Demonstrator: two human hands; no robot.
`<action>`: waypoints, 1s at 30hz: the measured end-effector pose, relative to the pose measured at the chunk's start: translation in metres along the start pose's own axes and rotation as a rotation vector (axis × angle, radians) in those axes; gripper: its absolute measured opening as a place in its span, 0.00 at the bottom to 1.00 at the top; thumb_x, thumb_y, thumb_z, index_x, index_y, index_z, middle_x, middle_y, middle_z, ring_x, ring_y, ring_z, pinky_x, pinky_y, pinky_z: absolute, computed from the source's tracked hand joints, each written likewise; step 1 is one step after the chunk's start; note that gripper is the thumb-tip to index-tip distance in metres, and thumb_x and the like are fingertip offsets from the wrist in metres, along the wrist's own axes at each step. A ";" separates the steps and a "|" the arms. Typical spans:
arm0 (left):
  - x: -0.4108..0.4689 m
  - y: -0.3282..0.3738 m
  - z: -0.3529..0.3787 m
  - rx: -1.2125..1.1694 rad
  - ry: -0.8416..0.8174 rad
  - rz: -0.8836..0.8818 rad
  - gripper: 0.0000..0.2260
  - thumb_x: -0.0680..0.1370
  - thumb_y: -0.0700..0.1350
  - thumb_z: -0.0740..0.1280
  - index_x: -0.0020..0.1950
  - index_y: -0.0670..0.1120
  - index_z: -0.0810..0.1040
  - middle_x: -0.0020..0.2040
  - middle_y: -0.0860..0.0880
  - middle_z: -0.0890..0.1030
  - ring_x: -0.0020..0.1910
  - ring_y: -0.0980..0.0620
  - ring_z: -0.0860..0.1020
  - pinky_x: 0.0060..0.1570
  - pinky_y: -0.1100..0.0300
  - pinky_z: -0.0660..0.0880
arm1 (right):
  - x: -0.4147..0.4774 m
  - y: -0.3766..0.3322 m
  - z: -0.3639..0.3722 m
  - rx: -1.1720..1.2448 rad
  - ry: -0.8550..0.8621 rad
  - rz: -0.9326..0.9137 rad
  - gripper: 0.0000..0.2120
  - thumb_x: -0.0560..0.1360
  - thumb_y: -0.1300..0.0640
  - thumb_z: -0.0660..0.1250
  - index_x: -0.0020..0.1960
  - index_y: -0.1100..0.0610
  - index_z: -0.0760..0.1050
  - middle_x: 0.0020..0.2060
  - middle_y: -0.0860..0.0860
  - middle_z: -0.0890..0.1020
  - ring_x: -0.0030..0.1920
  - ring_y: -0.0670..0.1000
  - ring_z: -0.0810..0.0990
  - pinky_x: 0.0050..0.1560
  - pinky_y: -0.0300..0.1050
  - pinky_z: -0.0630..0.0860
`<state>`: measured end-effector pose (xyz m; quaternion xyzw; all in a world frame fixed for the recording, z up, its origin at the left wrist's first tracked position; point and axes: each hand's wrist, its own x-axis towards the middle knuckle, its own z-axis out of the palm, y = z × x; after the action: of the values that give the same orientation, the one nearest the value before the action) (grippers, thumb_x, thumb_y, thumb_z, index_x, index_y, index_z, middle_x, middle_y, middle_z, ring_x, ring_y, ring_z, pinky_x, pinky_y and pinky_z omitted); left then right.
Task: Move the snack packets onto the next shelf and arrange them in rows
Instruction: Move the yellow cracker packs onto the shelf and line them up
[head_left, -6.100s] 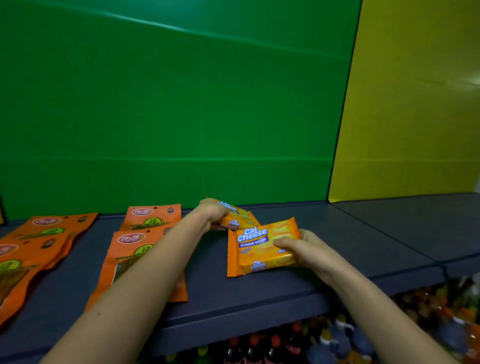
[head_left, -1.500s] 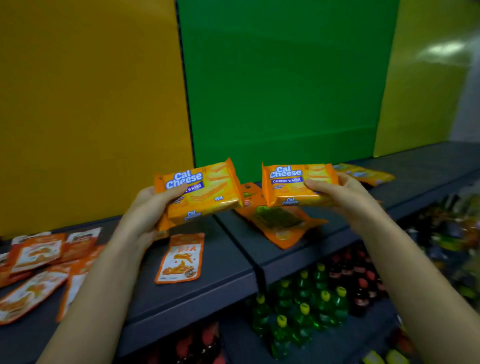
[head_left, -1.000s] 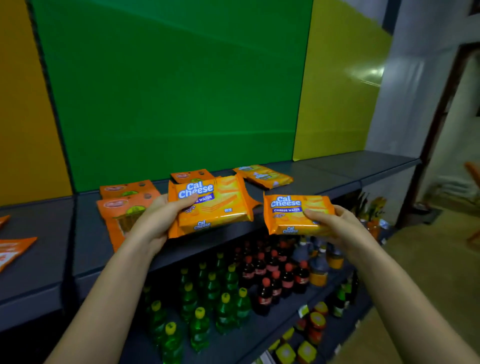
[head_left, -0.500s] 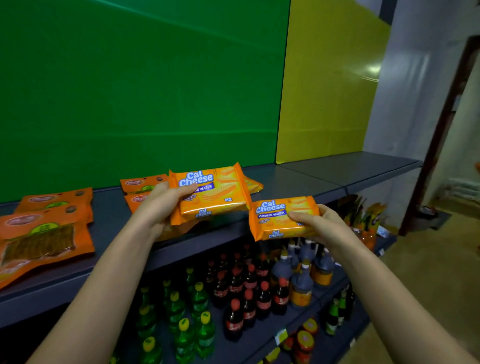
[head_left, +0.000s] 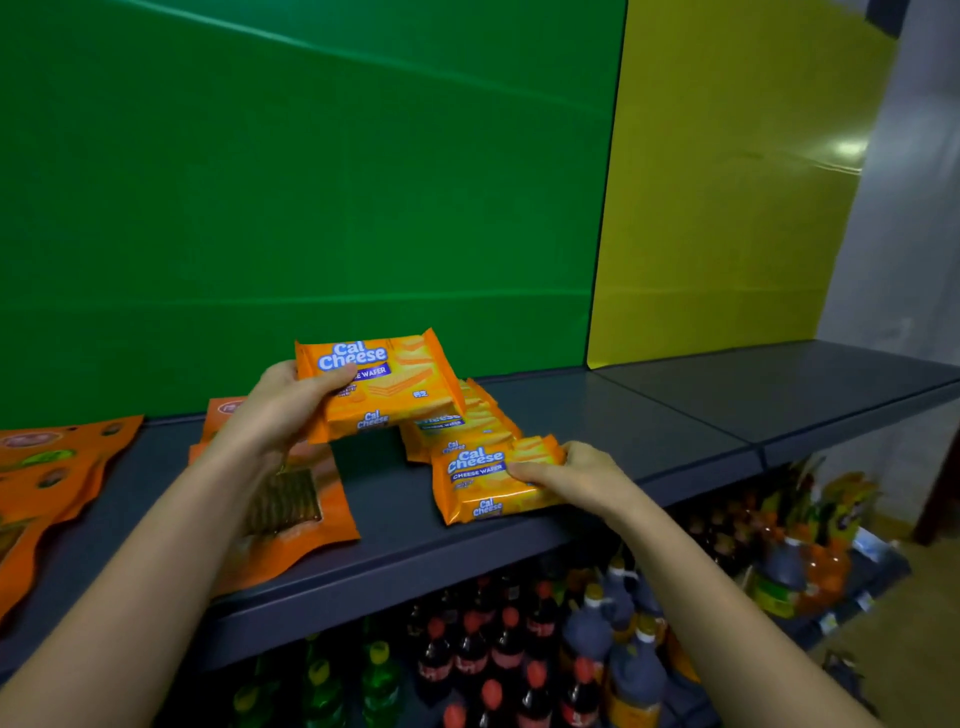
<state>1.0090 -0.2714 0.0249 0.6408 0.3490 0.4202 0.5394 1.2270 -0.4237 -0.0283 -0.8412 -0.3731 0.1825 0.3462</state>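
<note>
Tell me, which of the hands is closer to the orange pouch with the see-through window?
Left. The left hand hovers right over the pouch, holding a wafer packet; the right hand is off to its right, gripping a second packet.

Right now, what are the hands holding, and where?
The left hand grips the raised wafer packet by its left end; the right hand grips the lower wafer packet by its right end.

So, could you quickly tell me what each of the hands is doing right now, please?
Left hand: grips the raised wafer packet.
Right hand: grips the lower wafer packet.
</note>
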 end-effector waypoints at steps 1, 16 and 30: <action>0.003 0.000 0.002 0.009 0.015 -0.003 0.03 0.75 0.44 0.68 0.45 0.45 0.76 0.43 0.44 0.80 0.34 0.50 0.77 0.34 0.60 0.76 | 0.004 0.001 -0.002 -0.062 -0.011 -0.013 0.33 0.67 0.34 0.67 0.61 0.57 0.73 0.62 0.55 0.76 0.62 0.57 0.74 0.63 0.50 0.71; 0.038 0.007 0.106 0.064 0.096 -0.003 0.11 0.74 0.43 0.68 0.55 0.42 0.76 0.39 0.46 0.84 0.26 0.58 0.80 0.28 0.67 0.78 | 0.058 0.025 -0.061 -0.590 -0.073 -0.421 0.30 0.75 0.33 0.48 0.60 0.54 0.73 0.61 0.56 0.76 0.62 0.60 0.73 0.56 0.51 0.70; 0.131 -0.035 0.292 0.204 0.248 -0.175 0.19 0.72 0.45 0.72 0.58 0.35 0.75 0.58 0.39 0.79 0.50 0.46 0.78 0.50 0.55 0.75 | 0.158 0.133 -0.179 -0.519 -0.003 -0.567 0.10 0.78 0.46 0.56 0.54 0.44 0.73 0.52 0.45 0.79 0.54 0.52 0.76 0.48 0.46 0.71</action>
<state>1.3290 -0.2633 -0.0069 0.6025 0.5083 0.4099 0.4590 1.4988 -0.4483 -0.0076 -0.7639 -0.6254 -0.0197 0.1579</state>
